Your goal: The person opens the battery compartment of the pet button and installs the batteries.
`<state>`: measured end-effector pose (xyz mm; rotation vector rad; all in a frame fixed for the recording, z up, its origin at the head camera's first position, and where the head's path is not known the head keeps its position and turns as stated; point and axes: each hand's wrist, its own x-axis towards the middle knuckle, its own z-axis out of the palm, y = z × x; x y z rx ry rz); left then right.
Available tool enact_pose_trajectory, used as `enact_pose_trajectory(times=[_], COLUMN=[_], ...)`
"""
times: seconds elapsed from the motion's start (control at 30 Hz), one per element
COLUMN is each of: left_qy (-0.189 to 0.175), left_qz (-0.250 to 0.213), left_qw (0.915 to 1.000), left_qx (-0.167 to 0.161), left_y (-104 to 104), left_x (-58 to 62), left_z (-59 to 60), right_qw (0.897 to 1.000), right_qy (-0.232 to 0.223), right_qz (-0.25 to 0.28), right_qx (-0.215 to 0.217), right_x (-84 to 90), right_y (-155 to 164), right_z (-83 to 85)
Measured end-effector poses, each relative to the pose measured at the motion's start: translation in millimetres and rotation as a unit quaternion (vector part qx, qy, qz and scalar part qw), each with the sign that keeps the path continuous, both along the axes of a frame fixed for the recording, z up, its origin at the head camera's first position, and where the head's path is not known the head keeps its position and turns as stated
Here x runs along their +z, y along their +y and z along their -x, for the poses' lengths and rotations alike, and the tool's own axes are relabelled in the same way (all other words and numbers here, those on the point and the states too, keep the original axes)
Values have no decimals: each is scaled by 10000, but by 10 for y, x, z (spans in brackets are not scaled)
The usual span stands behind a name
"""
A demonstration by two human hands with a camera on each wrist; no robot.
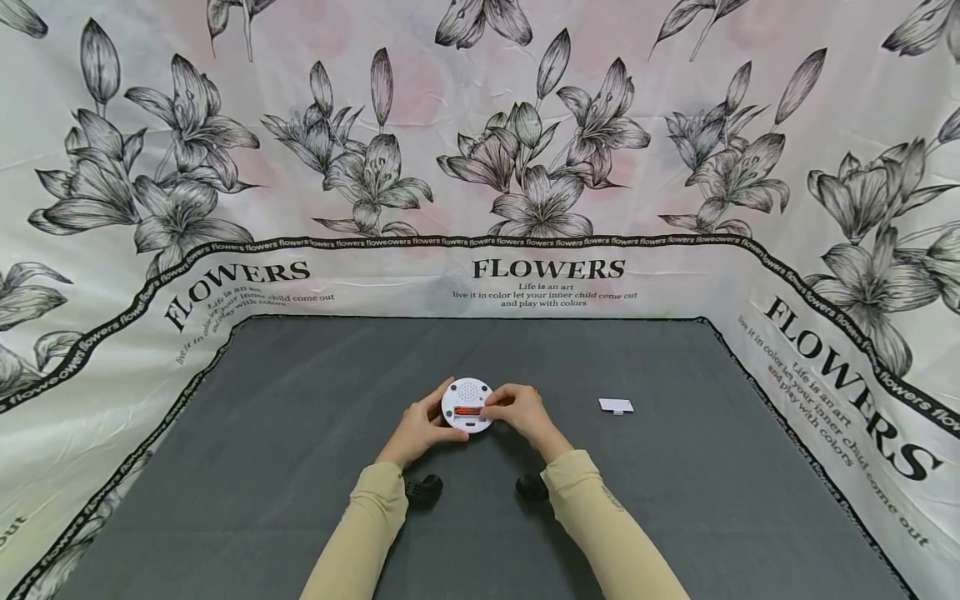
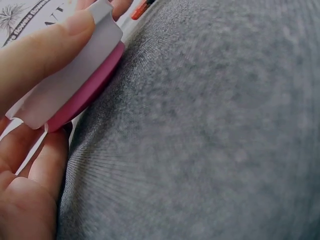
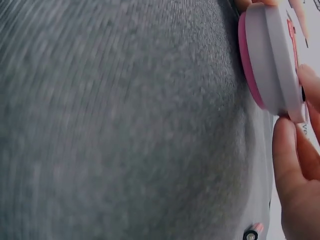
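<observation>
Item: round disc [image 1: 467, 405], white shell with pink underside, held just above mid-worktop [image 1: 300, 467], tilted, white face up toward head camera. Speaker-style dot grille in upper part of face; red-orange bar across an open slot in the middle; small dark mark near lower edge.

Left hand [image 1: 417, 428]: grip closed on disc from its left edge, thumb over the white rim, fingers [image 2: 30, 165] curled below the pink side. Seen close in left wrist view: thumb pad on white rim [image 2: 75, 75], pink band beneath.

Right hand [image 1: 519, 412]: grip closed on disc from its right edge, fingertips at the slot and red-orange bar. In right wrist view, disc [image 3: 272, 60] seen edge-on, pink band facing the worktop cloth, fingers [image 3: 292, 165] touching lower rim.

Also present: small white flat piece [image 1: 616, 406] with a tab, lying on worktop well apart to the right of the hands. Dark grey knit cloth covering worktop. Beige sleeves [image 1: 367, 525] on both forearms; black wrist-camera mounts [image 1: 423, 490] under each wrist. Backdrop [image 1: 547, 167] of white fabric with grey lily print and "FLOWERS" lettering on three sides
</observation>
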<state>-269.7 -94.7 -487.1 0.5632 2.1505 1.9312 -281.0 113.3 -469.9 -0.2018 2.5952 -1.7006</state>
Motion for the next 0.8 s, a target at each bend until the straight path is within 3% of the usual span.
enact_pose_trajectory(times=[0.17,0.27,0.47,0.8], left_qy=[27,30,98,119], left_qz=[0,-26,49,117], left_qw=[10000,9999,9996,9995], left_qx=[45,111,258,251], left_y=[3,3,11,1], left_x=[-106,-199,-250,-241], left_z=[46,92,115,121], right_qw=[9956,9940,9973,9916], right_qy=[566,630,325,621], right_qz=[342,462,651,700], right_qx=[661,762,53,-893], right_x=[-51,-73,-102,-143], right_y=[115,181,302,485], right_z=[-17,-8,26,44])
